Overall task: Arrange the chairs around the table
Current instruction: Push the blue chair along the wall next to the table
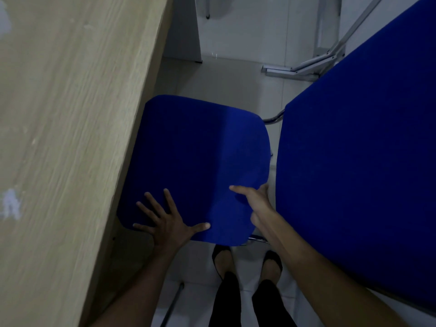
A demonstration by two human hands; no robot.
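From the head view, a blue chair (198,166) stands beside the wooden table (70,138), its left side already under the table edge. The left hand (168,223) lies flat on the seat with fingers spread, gripping nothing. The right hand (256,204) curls over the seat's right edge, grasping it. A second blue chair (358,175) crowds in just to the right. Pushing evenly with both hands should keep the seat square and clear of that neighbour.

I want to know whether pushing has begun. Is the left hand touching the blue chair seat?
Touching. The head view shows the left hand lying flat, fingers spread, on the near edge of the blue chair seat, with no gap visible beneath it.
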